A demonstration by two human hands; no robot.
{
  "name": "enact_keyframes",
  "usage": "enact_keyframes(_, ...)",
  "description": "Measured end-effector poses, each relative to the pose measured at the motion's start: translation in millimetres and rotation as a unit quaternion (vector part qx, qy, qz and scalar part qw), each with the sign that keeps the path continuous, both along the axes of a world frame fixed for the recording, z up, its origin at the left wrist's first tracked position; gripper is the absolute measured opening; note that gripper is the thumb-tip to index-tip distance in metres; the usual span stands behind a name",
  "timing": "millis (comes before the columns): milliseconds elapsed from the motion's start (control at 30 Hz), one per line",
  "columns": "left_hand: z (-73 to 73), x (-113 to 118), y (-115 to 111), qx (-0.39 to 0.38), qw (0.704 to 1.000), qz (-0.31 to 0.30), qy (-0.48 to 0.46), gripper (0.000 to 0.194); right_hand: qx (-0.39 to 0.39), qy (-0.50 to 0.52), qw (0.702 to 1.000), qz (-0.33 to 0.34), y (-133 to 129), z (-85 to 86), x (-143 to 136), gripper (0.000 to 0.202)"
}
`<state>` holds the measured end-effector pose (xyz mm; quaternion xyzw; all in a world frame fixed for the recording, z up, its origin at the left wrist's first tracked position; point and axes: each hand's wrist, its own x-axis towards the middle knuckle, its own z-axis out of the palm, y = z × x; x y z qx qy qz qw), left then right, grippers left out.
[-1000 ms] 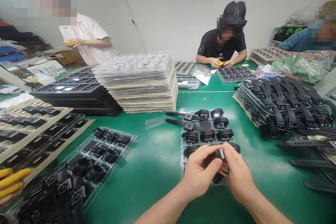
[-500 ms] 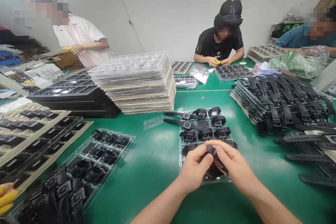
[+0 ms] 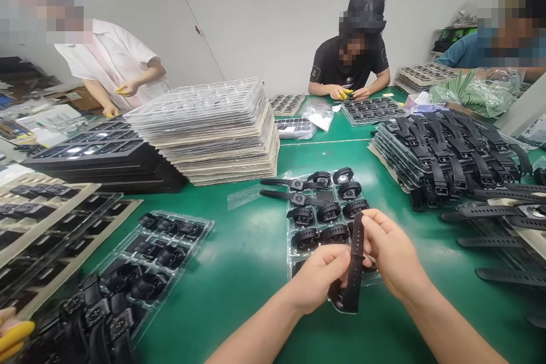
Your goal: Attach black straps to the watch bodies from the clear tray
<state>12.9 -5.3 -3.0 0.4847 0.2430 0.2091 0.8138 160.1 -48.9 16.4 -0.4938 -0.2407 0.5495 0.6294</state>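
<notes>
My left hand (image 3: 321,281) and my right hand (image 3: 390,253) both grip one black watch (image 3: 354,264), whose strap hangs straight down between them. They hover over the near end of a clear plastic tray (image 3: 292,262) on the green table. Several black watches (image 3: 324,211) with curled straps lie in that tray. Two watches with straps stretched out (image 3: 286,183) rest at its far left corner.
A tall stack of clear trays (image 3: 213,131) stands behind, black trays (image 3: 98,156) to its left. Piled black straps (image 3: 452,159) fill the right side. A tray of watch bodies (image 3: 140,267) lies at left. Three other people work around the table.
The watch has been unrolled: its strap, bunched between my fingers before, now hangs straight. My hands rose slightly and the view shifted left.
</notes>
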Motion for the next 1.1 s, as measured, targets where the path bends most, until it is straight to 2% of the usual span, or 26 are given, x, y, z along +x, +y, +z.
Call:
enact_keyframes(133,-4.7,2,-1,-0.045,0.999,-0.003,0.003,0.05,0.005,0.006,1.0,-0.031,3,1.5,1,0.031)
enact_keyframes(300,-15.4,3,-1,-0.079,0.996,-0.031,-0.04,0.049,0.004,0.013,0.999,-0.048,6,-0.3,4,0.035)
enact_keyframes(500,-21.1,1,0,-0.083,0.992,-0.071,-0.055,0.051,-0.003,0.0,0.997,-0.073,8,-0.8,9,0.035)
enact_keyframes(633,-19.3,2,0,-0.08,0.993,-0.073,-0.054,0.052,-0.002,-0.002,0.996,-0.094,9,0.9,12,0.035)
enact_keyframes(833,-20.3,1,1,-0.067,0.993,-0.075,-0.056,0.052,-0.008,0.005,0.996,-0.091,9,3.2,11,0.034)
enact_keyframes(1000,-17.2,1,1,-0.01,0.997,-0.073,-0.026,0.057,-0.002,0.008,0.996,-0.089,10,2.5,11,0.034)
enact_keyframes(1067,-9.6,-1,0,0.071,0.995,-0.061,0.013,0.056,0.006,0.01,0.997,-0.08,10,1.0,13,0.033)
enact_keyframes(1100,-5.1,-2,0,0.141,0.988,-0.048,0.04,0.053,0.016,0.012,0.997,-0.075,10,0.2,14,0.033)
